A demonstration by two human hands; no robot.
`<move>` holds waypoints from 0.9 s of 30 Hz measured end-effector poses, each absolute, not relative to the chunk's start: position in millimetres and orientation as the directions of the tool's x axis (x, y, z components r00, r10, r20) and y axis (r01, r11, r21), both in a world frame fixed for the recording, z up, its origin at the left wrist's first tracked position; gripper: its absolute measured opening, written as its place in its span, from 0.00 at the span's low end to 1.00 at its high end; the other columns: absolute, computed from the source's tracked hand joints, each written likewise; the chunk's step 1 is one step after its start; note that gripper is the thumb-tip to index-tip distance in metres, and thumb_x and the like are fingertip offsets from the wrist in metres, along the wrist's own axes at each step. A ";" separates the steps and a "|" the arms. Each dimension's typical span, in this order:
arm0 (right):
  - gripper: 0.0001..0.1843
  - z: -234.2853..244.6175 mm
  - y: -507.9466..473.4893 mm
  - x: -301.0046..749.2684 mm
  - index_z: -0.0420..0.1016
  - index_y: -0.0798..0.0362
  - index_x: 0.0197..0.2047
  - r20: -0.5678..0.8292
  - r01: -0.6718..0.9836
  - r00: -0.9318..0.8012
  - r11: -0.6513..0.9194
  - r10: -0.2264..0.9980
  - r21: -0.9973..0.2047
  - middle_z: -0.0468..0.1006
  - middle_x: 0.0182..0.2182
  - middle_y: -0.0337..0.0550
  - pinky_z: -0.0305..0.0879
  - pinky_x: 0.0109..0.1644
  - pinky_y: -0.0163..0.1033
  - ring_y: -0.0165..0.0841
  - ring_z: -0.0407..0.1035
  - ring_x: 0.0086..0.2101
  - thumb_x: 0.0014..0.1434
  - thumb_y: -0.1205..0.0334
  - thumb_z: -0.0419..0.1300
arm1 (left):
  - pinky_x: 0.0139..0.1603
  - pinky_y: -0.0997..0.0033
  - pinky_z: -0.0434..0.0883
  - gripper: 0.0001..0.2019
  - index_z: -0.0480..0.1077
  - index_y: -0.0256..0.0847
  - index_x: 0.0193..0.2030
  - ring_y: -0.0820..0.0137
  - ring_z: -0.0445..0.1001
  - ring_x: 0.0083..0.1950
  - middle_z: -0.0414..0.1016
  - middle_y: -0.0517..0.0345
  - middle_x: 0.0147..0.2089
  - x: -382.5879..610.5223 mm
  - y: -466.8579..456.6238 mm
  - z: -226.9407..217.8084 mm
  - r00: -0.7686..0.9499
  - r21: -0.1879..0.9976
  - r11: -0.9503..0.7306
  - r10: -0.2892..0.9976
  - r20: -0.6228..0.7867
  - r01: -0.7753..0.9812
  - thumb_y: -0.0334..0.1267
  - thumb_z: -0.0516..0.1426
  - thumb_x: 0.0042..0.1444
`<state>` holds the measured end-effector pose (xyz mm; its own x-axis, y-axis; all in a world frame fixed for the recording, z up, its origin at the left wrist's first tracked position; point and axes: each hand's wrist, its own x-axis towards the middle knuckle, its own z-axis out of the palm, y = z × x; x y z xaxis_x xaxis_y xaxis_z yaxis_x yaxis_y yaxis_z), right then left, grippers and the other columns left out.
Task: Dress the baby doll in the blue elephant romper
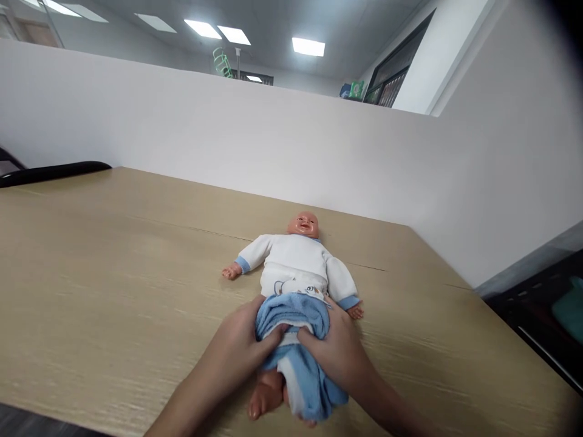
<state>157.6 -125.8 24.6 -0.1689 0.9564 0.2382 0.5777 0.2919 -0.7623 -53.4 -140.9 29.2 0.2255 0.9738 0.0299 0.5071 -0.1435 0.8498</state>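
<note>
1. the clothed doll [296,261] is laid face up on the desk [136,291], its head away from the hands.
2. the blue trousers [296,306] are bunched around its hips and legs, with one foot [262,396] bared below.
3. the cloth is gripped at both sides by the left hand [246,335] and right hand [339,345], fingers clamped on it.
4. both sides are best worked evenly, without snagging toes.
</note>
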 end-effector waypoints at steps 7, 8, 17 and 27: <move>0.11 30.4 -92.8 162.1 0.78 0.54 0.42 0.258 0.639 -0.166 0.302 0.952 -0.707 0.83 0.40 0.49 0.73 0.53 0.52 0.45 0.77 0.42 0.55 0.61 0.63 | 0.48 0.59 0.69 0.09 0.70 0.42 0.48 0.52 0.79 0.49 0.81 0.50 0.46 -52.2 -114.9 35.4 0.200 0.743 -0.192 0.977 0.079 0.642 0.40 0.57 0.63; 0.09 35.0 -92.5 162.8 0.77 0.53 0.40 0.252 0.645 -0.172 0.302 0.952 -0.702 0.83 0.38 0.48 0.72 0.50 0.50 0.44 0.76 0.40 0.55 0.60 0.63 | 0.47 0.59 0.68 0.08 0.70 0.42 0.47 0.53 0.79 0.49 0.81 0.51 0.46 -52.7 -116.5 36.9 0.184 0.749 -0.189 0.979 0.091 0.635 0.40 0.57 0.63; 0.08 88.4 -140.8 159.3 0.75 0.49 0.36 0.175 0.613 -0.411 0.414 0.895 -0.673 0.80 0.36 0.39 0.66 0.44 0.42 0.36 0.72 0.36 0.51 0.66 0.64 | 0.45 0.68 0.75 0.12 0.72 0.47 0.50 0.58 0.80 0.49 0.82 0.59 0.46 -63.0 -174.3 41.0 0.133 0.920 -0.083 0.991 0.034 0.382 0.48 0.59 0.65; 0.08 62.3 -152.2 148.4 0.74 0.48 0.36 0.016 0.618 -0.501 0.371 0.865 -0.693 0.82 0.36 0.36 0.63 0.38 0.40 0.36 0.74 0.35 0.50 0.67 0.65 | 0.59 0.61 0.75 0.19 0.70 0.49 0.59 0.51 0.78 0.62 0.81 0.53 0.61 -78.0 -198.4 0.8 0.189 0.854 0.025 0.971 -0.144 0.520 0.51 0.57 0.65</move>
<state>148.4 -152.2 62.3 -0.5014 0.8651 0.0158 0.6182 0.3710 -0.6930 -78.0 -198.4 0.8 0.1885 0.9715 -0.1438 0.5204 0.0253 0.8536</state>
